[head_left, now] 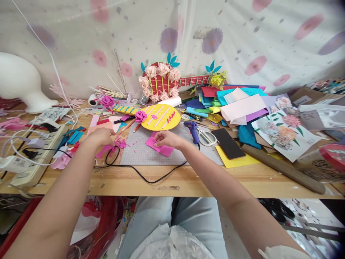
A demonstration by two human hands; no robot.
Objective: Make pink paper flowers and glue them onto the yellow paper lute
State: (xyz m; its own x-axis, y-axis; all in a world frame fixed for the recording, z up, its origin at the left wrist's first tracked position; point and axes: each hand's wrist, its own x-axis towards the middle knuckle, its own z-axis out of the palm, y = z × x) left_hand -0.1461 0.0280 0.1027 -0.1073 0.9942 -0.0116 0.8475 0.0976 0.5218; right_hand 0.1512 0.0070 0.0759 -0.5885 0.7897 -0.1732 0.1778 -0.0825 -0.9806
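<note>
Workbench seen from above, both hands extended; the right hand (167, 139) is over the magenta paper (165, 150), fingers curled and tips at its surface, though whether they pinch it or merely rest there cannot be told; the paper lies on the grey cutting mat (134, 158), just in front of the yellow paper guitar (169, 117); the left hand (101, 137) is bent downward beside the magenta scraps (121, 142), left of the mat, its fingertips partly hidden, so its grip cannot be told; to the right of the paper lie a blue glue gun (192, 130), scissors (207, 137) and a dark phone (228, 143); a black cord (142, 176) loops along the front of the wooden table (121, 187).
</note>
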